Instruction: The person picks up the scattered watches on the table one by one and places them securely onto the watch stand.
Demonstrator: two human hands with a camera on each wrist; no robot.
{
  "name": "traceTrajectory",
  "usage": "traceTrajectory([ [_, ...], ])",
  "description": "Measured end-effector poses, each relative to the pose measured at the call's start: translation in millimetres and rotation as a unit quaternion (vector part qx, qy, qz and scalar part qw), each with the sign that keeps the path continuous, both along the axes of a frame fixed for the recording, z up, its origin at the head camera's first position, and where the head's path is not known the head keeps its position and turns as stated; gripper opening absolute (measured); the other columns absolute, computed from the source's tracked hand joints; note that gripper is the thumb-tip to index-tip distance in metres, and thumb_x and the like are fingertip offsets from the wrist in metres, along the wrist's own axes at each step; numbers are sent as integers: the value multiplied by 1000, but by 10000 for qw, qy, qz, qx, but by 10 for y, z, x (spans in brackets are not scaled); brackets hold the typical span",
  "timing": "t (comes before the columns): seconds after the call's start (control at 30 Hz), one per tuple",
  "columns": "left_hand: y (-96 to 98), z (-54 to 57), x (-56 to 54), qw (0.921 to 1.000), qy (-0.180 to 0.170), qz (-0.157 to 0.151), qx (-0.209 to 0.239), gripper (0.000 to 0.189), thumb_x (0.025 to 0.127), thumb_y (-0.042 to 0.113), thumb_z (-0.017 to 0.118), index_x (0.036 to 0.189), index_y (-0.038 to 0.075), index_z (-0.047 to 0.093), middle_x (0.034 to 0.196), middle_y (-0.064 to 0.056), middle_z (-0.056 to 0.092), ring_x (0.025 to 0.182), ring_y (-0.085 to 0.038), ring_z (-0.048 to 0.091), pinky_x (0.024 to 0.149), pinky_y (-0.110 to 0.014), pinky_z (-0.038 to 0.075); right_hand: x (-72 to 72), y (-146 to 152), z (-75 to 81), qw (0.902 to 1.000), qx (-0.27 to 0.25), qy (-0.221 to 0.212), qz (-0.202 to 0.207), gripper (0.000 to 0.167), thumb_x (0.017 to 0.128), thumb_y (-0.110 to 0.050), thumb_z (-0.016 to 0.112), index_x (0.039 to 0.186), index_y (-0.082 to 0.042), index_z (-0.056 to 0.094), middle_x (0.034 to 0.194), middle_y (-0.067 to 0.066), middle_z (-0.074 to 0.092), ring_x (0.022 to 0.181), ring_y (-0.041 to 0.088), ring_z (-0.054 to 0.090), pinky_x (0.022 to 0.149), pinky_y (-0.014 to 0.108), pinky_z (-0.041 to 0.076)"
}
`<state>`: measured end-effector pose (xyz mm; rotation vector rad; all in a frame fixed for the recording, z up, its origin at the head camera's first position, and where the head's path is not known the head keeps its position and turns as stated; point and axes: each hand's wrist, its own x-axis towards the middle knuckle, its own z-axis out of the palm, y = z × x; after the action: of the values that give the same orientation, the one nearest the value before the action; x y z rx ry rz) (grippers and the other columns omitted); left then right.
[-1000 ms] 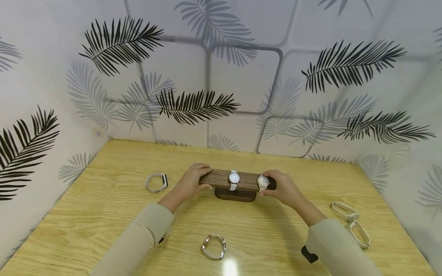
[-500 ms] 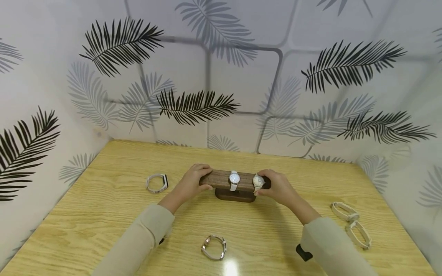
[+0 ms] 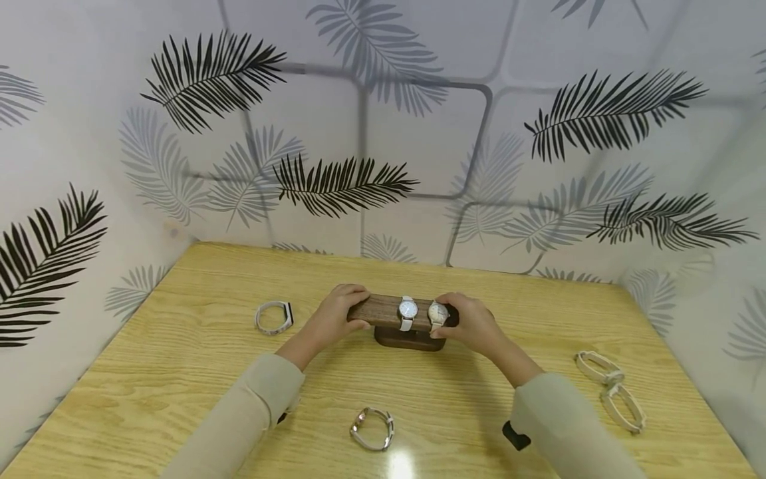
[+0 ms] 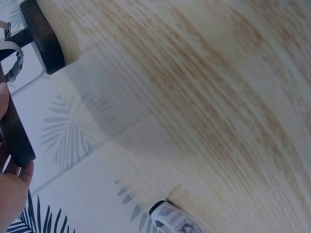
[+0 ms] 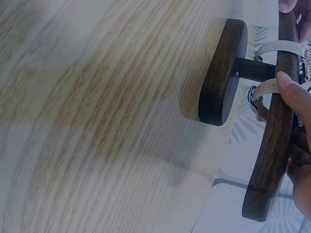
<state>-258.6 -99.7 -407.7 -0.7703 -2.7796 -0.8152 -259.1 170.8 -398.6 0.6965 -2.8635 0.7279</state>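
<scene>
A dark wooden watch stand [image 3: 380, 309], a bar on a post and flat base, stands toward the back of the table. My left hand [image 3: 332, 317] grips the bar's left end, fingers behind and thumb in front. Round the middle of the bar sits a white-strapped watch [image 3: 408, 310]. To its right, my right hand [image 3: 475, 323] pinches a cream-strapped watch [image 3: 438, 314] that also encircles the bar. In the right wrist view the thumb presses that watch's cream strap [image 5: 267, 88], and the bar's right end extends past the hand.
A pale fitness band [image 3: 274, 318] lies on the wooden table [image 3: 209, 372] at the left. Near the front is a watch [image 3: 372, 429] on its side. Two cream bands, one farther back [image 3: 600, 367] and one nearer [image 3: 624, 408], lie at the right. A leaf-patterned wall stands behind.
My right hand has slid the cream-strapped watch leftward along the bar, closer to the white-strapped watch. The left hand has kept its grip on the stand's left end.
</scene>
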Motion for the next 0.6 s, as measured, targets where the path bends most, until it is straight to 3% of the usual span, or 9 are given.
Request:
traceTrajectory([
  [0.2, 3, -2, 9, 10000, 29, -2, -16, 56, 78, 18, 73, 127, -3, 54, 131, -16, 52, 124, -32, 45, 103, -43, 42, -3, -62, -5, 9998, 161, -44, -72, 59, 71, -24, 80, 120, -2, 58, 118, 17, 62, 111, 37, 57, 88, 48, 52],
  [0.43, 4, -7, 9, 10000, -1, 13, 18, 57, 78, 18, 73, 127, -3, 54, 131, -16, 52, 125, -32, 45, 103, -43, 42, -7, -113, -4, 9999, -71, -55, 138, 57, 71, -19, 80, 119, 2, 57, 118, 19, 61, 119, 43, 50, 100, 52, 42],
  [0.6, -5, -9, 1, 10000, 19, 14, 23, 56, 78, 19, 73, 127, -2, 54, 131, -16, 52, 125, -32, 45, 104, -43, 42, -4, -146, 7, 9999, -78, -82, 124, 57, 71, -18, 80, 119, 2, 57, 120, 20, 60, 122, 44, 47, 101, 54, 41],
])
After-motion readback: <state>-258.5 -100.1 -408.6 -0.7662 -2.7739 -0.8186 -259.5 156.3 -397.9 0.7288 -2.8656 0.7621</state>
